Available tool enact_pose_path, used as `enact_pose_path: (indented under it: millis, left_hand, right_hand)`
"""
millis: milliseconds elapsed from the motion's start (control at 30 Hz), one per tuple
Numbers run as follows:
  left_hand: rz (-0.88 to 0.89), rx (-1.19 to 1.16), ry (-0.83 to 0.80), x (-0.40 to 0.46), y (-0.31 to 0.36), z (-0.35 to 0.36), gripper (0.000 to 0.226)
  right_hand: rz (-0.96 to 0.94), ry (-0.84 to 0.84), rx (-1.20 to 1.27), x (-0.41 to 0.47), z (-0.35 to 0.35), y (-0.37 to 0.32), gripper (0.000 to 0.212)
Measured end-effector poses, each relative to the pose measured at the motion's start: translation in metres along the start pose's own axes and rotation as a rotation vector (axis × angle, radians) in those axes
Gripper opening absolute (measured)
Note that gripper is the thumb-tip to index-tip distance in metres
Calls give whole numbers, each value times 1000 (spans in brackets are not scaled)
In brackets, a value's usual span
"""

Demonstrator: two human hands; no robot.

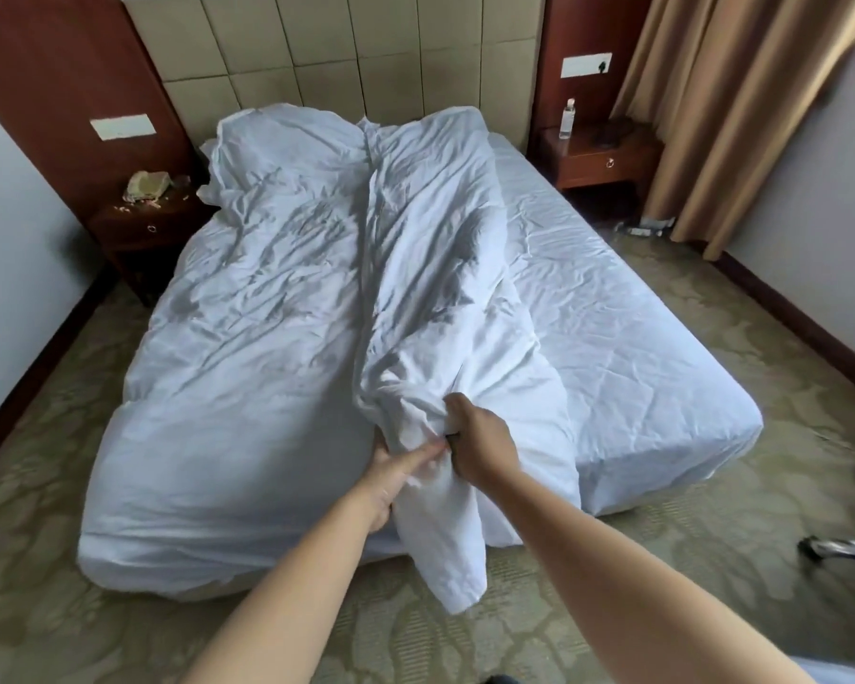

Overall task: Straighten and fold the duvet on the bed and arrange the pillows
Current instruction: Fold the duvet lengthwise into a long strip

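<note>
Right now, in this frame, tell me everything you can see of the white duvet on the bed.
The duvet is white, soft-looking cloth, heavily creased. It covers the left part of the bed, with its right side folded back over itself in a long ridge, leaving the sheet bare. Its far end bunches against the headboard. At the foot, a gathered corner hangs off the edge toward the carpet. The left hand and right hand both grip that bunched part.
</note>
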State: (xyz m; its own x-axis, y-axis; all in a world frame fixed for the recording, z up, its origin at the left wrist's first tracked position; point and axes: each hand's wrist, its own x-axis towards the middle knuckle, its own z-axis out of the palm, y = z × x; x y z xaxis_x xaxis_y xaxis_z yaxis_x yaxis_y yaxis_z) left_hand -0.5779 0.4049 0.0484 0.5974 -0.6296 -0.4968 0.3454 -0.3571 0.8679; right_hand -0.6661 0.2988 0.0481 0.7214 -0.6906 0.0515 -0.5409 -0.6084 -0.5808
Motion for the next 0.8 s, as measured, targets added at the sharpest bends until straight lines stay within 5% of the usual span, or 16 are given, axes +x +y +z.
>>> enact_pose_path:
  millis: [100, 200, 267, 367, 467, 567, 667, 800]
  left_hand:
    - [-40, 20, 60, 1, 3, -3, 72]
    - [-104, 37, 194, -5, 24, -5, 38]
    - [-74, 54, 147, -19, 40, -1, 6]
    - [-27, -31, 30, -19, 52, 3, 59]
    - [-92, -207, -50, -27, 59, 3, 42]
    - [-123, -227, -186, -37, 63, -3, 11]
    - [-203, -126, -123, -30, 50, -22, 29]
    - [-232, 29, 109, -30, 24, -50, 91]
  right_hand:
    - [20, -73, 25, -2, -8, 9, 46]
    - [-3, -359, -152, -12, -9, 30, 78]
    - [-11, -539, -302, -22, -2, 42, 112]
    - [67, -582, -397, -26, 10, 49, 133]
    - [117, -336, -200, -14, 17, 44, 116]
    - [193, -94, 48, -1, 13, 41, 69]
    - [226, -90, -77, -2, -3, 46, 28]
    - [44, -271, -431, -17, -27, 43, 24]
